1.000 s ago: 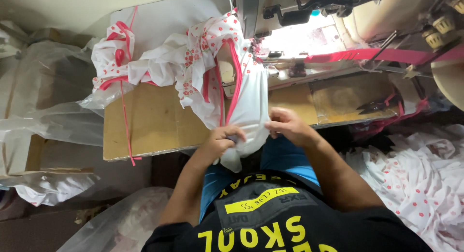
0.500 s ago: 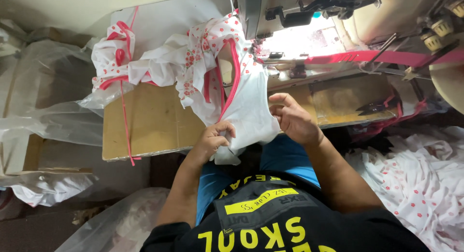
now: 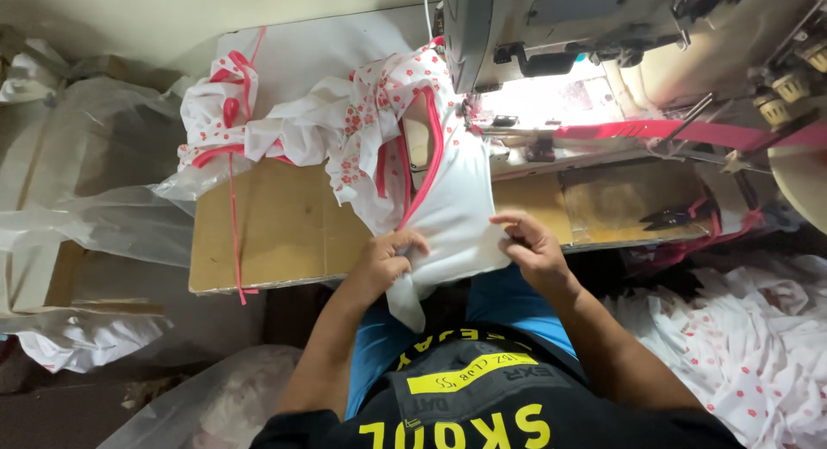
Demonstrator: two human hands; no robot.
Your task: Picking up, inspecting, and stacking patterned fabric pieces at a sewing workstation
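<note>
1. Wooden and worn, the counter (image 3: 284,233) fills the middle of the head view, with an industrial sewing machine (image 3: 551,27) at its far right end, its needle area brightly lit.
2. On the counter lies a bunched white garment (image 3: 345,130) printed with small red flowers and edged with pink binding (image 3: 426,169); its plain white panel (image 3: 457,216) hangs over the near edge of the counter, in front of the machine.
3. The left hand (image 3: 388,259) is closed, pinching the lower left edge of the white panel between thumb and fingers.
4. The right hand (image 3: 530,246) pinches the panel's right edge, fingers curled, just at the counter's near edge.
5. A length of pink tape (image 3: 680,132) runs along the machine bed to the right.
6. Dark thread snips (image 3: 676,215) lie on the counter to the right of the right hand.
7. Clear plastic sheeting (image 3: 86,208) lies left of the counter, and a heap of flower-print fabric (image 3: 749,346) sits low on the right.
</note>
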